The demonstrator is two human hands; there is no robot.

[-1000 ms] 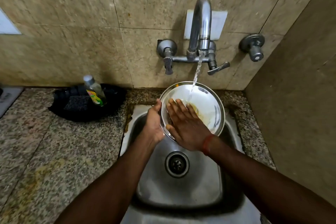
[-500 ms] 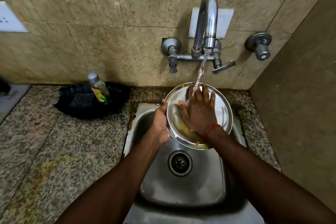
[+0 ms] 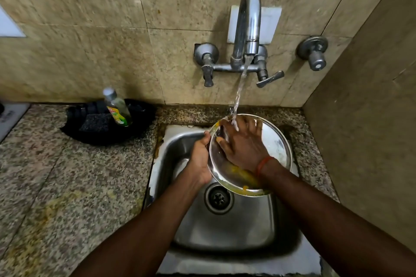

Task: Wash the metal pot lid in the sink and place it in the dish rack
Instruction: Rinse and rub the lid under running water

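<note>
A round metal pot lid is tilted over the steel sink, under water running from the tap. Yellow food residue lies along the lid's lower edge. My left hand grips the lid's left rim. My right hand lies flat on the lid's inner face with its fingers spread, and the stream falls on its fingers. A red thread circles my right wrist. No dish rack is in view.
A dish-soap bottle and a dark scrub sponge sit in a black tray on the granite counter left of the sink. Tap handles stick out from the tiled wall. A side wall stands close on the right.
My right hand has slid from the lid's lower left up to its upper part, under the stream. Yellow residue has gathered at the lid's lower edge. My left hand keeps its grip.
</note>
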